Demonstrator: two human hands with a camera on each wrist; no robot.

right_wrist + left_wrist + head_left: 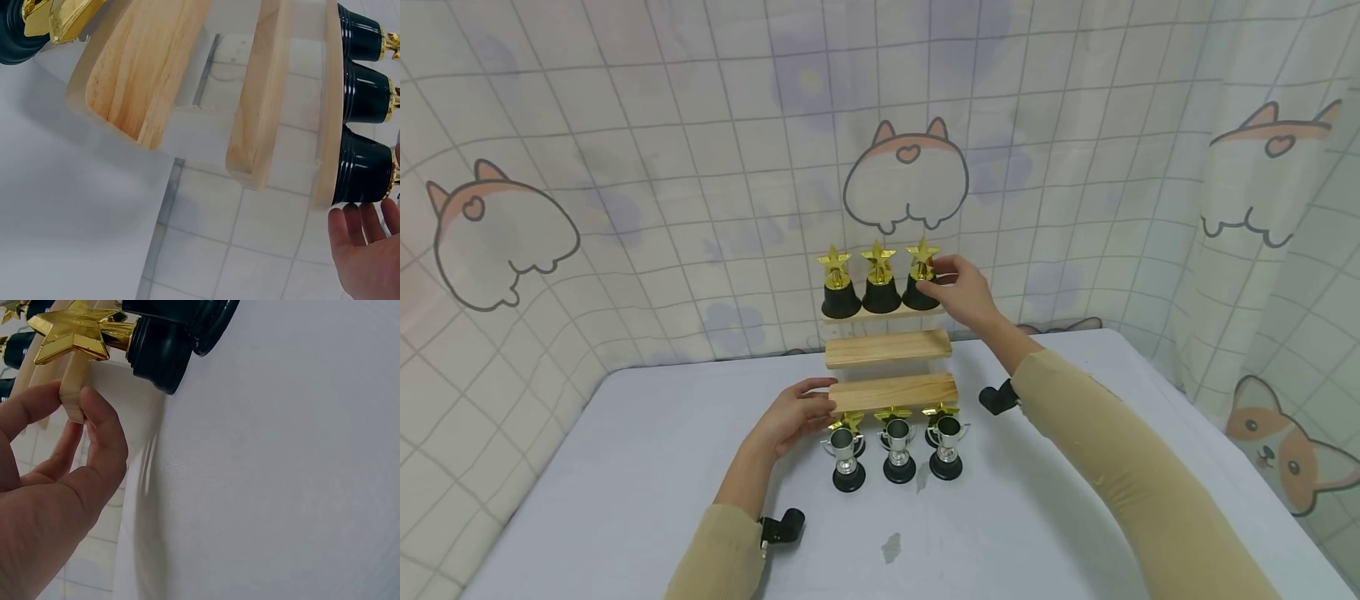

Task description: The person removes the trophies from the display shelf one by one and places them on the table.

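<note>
A white desk [647,467] carries a three-step wooden stand [887,360] near its far edge, against the tiled curtain [625,167]. On the top step [883,315] three gold star trophies on black bases stand in a row: left star [837,283], middle star [880,278], right star [921,275]. The middle step [887,347] is bare wood. In front of the bottom step [893,392] three silver cup trophies stand on the desk in a row: left cup [847,457], middle cup [898,450], right cup [947,444]; small gold stars show just behind them at the step's front edge.

Right hand [961,292]: raised at the right end of the top step, fingers curled round the right star, thumb and fingertips touching its stem and base. In the right wrist view the palm [362,244] lies just beside the black base [365,172].

Left hand [793,418]: resting on the desk at the left end of the bottom step, pinching that end between thumb [103,440] and fingers [28,409], as the left wrist view shows.

The hands are well apart, one at each end of the stand.
</note>
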